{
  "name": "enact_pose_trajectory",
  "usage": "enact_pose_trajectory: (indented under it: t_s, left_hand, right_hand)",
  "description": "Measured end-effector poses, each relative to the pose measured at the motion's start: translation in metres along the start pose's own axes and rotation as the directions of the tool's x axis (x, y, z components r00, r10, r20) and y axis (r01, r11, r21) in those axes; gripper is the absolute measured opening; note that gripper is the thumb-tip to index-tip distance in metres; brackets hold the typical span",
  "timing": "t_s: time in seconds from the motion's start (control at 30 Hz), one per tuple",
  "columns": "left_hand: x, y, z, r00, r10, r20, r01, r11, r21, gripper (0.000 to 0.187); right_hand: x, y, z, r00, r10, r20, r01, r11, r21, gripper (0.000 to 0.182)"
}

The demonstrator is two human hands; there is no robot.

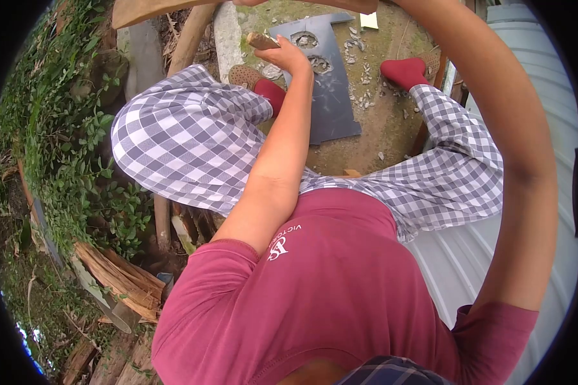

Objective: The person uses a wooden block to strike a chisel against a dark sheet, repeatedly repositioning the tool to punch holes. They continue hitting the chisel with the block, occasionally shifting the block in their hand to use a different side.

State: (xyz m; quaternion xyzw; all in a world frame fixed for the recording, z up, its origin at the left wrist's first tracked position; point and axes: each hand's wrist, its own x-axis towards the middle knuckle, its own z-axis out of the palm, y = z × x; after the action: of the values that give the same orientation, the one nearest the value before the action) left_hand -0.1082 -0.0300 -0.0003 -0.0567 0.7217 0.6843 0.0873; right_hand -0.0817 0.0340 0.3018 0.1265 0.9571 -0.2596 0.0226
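The wooden handle (262, 40) in your left hand (288, 56) is the thing in hand: its brown butt end sticks out past your closed fingers toward your left, low over the ground between your knees, just above the near corner of the dark slab (324, 83). Your left hand is wrapped shut round it; whatever blade or head it carries is hidden behind the fist, so you cannot tell which tool it is. Your right hand (366, 5) is at the very top edge of the view, and it is cut off there, so whether it is open or gripping cannot be told; it seems to meet the long pale piece of wood (154, 9) that crosses the top. By the look of it you are in the middle of shaving or chopping that wood, judging from the chips (363, 70) scattered over the slab and the dirt beside your red socks (404, 69). The next stroke calls for a firm grip and the wood steadied clear of your legs and feet. Split timber (119, 279) lies by the greenery on your left.
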Motion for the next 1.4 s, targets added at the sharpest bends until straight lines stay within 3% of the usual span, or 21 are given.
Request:
enact_pose_trajectory:
  t_s: [0.07,0.13,0.27,0.33,0.4,0.47,0.57,0.63,0.73,0.8,0.87,0.93,1.0,1.03,1.07,1.13,1.2,1.27,1.3,1.33,1.4]
  left_hand:
    - [-0.001,0.004,-0.002,1.0,-0.001,-0.006,0.001,1.0,0.017,0.055]
    - [-0.003,0.005,-0.001,0.999,0.031,0.041,-0.03,0.999,-0.017,0.055]
    - [-0.008,0.001,0.0,0.997,0.058,0.056,-0.057,0.998,-0.03,0.056]
    - [-0.011,0.011,0.0,0.998,0.043,0.043,-0.044,0.999,0.029,0.058]
    - [-0.008,0.011,0.002,0.999,0.029,0.032,-0.031,0.998,0.053,0.058]
    - [-0.008,0.013,-0.002,1.0,0.01,0.021,-0.011,1.0,0.029,0.058]
    - [-0.002,0.003,0.0,1.0,0.03,-0.005,-0.03,0.999,-0.04,0.058]
    - [-0.001,-0.002,-0.003,0.999,0.043,0.023,-0.042,0.997,-0.066,0.058]
    - [-0.002,-0.007,-0.005,0.999,0.015,0.038,-0.011,0.995,-0.096,0.058]
    - [-0.005,0.006,-0.001,1.0,-0.011,0.012,0.01,0.999,0.032,0.058]
    - [-0.008,0.01,-0.001,1.0,-0.019,0.025,0.019,1.0,-0.008,0.057]
    - [-0.005,0.008,-0.004,1.0,-0.021,0.023,0.022,0.999,-0.042,0.056]
    - [0.001,0.001,-0.001,1.0,-0.021,-0.019,0.022,1.0,0.019,0.057]
    - [0.006,-0.014,0.002,0.998,0.058,-0.006,-0.058,0.993,-0.102,0.056]
    - [0.006,-0.013,0.001,0.998,0.06,0.002,-0.06,0.993,-0.105,0.056]
    - [0.007,-0.011,-0.002,0.999,-0.041,0.019,0.043,0.991,-0.129,0.05]
    - [0.011,-0.018,-0.006,0.999,-0.036,0.01,0.037,0.988,-0.153,0.047]
    - [0.017,-0.015,-0.004,0.999,-0.048,0.009,0.048,0.996,-0.078,0.047]
    - [0.017,-0.014,-0.005,0.999,-0.047,-0.019,0.047,0.999,-0.009,0.049]
    - [0.019,-0.016,-0.007,0.999,-0.051,-0.021,0.05,0.999,-0.006,0.049]
    - [0.029,-0.022,-0.009,0.977,-0.203,-0.066,0.201,0.979,-0.037,0.051]
  right_hand:
    - [0.001,0.006,0.009,0.995,0.064,0.08,-0.059,0.996,-0.073,0.08]
    - [0.005,0.012,0.013,0.846,0.188,0.498,0.025,0.92,-0.391,0.081]
    - [-0.015,-0.005,-0.01,0.914,0.198,0.354,-0.028,0.902,-0.43,0.083]
    - [-0.005,0.005,-0.009,0.954,0.074,0.292,0.072,0.885,-0.459,0.081]
    - [-0.008,0.003,-0.018,0.993,0.019,0.117,0.004,0.982,-0.19,0.082]
    - [-0.015,-0.001,-0.009,0.983,0.103,0.154,-0.111,0.993,0.041,0.087]
    - [-0.006,0.045,0.041,0.983,0.124,0.138,-0.119,0.992,-0.042,0.085]
    - [-0.003,0.055,0.049,0.921,0.212,0.326,-0.092,0.933,-0.348,0.084]
    - [-0.002,0.048,0.029,0.947,0.216,0.238,-0.121,0.926,-0.358,0.081]
    - [-0.018,0.012,-0.001,0.917,0.278,0.285,-0.22,0.951,-0.219,0.08]
    - [-0.021,0.003,-0.005,0.984,0.135,0.117,-0.145,0.987,0.074,0.08]
    - [-0.021,0.009,0.01,0.987,0.106,0.124,-0.123,0.982,0.146,0.081]
    - [-0.004,0.038,0.054,0.969,0.18,0.168,-0.152,0.975,-0.163,0.083]
    - [0.004,0.049,0.068,0.91,0.266,0.318,-0.137,0.917,-0.374,0.089]
    - [0.0,0.053,0.075,0.911,0.272,0.311,-0.145,0.915,-0.376,0.089]
    - [-0.011,0.066,0.08,0.896,0.374,0.239,-0.319,0.917,-0.239,0.092]
    - [-0.037,0.067,0.081,0.916,0.343,0.206,-0.318,0.936,-0.149,0.089]
    - [-0.061,0.076,0.089,0.935,0.353,0.022,-0.339,0.877,0.339,0.088]
    - [-0.077,0.082,0.1,0.934,0.355,0.026,-0.343,0.877,0.338,0.088]
    - [-0.092,0.088,0.116,0.897,0.43,-0.1,-0.35,0.83,0.435,0.084]
    - [-0.117,0.085,0.121,0.835,0.506,-0.214,-0.333,0.775,0.537,0.08]
